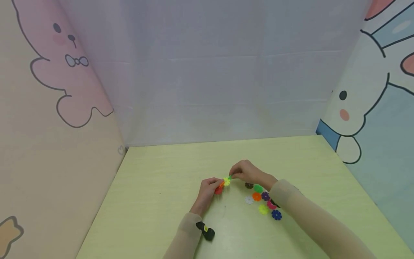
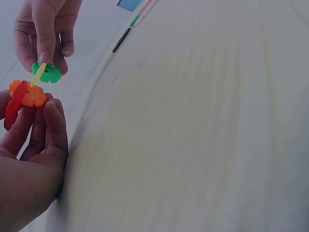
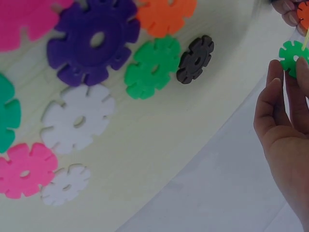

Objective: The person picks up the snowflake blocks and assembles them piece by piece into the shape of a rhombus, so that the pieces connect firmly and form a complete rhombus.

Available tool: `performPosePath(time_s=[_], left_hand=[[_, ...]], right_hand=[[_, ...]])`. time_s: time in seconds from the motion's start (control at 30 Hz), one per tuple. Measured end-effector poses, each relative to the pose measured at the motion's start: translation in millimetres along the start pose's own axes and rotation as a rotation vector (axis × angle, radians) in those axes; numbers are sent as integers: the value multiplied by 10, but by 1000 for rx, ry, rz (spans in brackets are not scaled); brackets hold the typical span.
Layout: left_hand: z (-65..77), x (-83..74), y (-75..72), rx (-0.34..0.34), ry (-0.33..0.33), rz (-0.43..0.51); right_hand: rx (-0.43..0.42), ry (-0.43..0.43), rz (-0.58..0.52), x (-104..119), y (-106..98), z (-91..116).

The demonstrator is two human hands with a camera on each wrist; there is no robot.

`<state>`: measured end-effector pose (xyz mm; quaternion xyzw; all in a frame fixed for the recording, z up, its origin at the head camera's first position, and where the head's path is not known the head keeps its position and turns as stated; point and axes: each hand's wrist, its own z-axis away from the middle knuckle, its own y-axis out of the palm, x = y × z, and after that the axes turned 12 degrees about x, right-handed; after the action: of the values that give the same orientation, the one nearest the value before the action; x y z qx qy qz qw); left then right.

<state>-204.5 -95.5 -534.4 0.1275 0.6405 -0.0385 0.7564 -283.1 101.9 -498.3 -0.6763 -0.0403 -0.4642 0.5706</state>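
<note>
A short chain of notched plastic interlocking discs is held between both hands, just over the table. My left hand [image 1: 207,190] pinches it at the orange disc [image 2: 34,96], where a red disc [image 2: 15,106] is also joined. A yellow disc [image 1: 226,181] stands edge-on in the left wrist view, between the orange and a green disc [image 2: 50,74]. My right hand [image 1: 247,171] pinches that green disc by its edge, thumb and fingertips on it. Green and yellow meet at their rims; I cannot tell whether their notches interlock.
Loose discs lie on the pale table [image 1: 155,208] below my right forearm, among them black [image 3: 195,59], green [image 3: 152,67], purple [image 3: 94,41], white [image 3: 78,119] and pink [image 3: 26,170]. A yellow disc [image 1: 263,209] and a blue disc [image 1: 276,215] lie nearest. Fabric walls [image 1: 200,79] enclose the table.
</note>
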Motion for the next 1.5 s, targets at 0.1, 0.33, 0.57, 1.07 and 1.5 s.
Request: performPosePath(time_s=[0.1,0.33,0.57,1.07,1.5], left_hand=[[5,-7,5,-6,-7,-18],[7,-16,4,-15,-20,-35],[16,-7,9,-14,-11,-21],[37,-4,18,-32,14,-2],[16,43,-26,37,37,-2]], right_hand=[[1,-7,10,-1,2,-2],[-13,7,47,14,8,6],[-18,0,67,51,5,7],[-24,-50,121,77,39,-62],[-21,-24,-18,35,28,-38]])
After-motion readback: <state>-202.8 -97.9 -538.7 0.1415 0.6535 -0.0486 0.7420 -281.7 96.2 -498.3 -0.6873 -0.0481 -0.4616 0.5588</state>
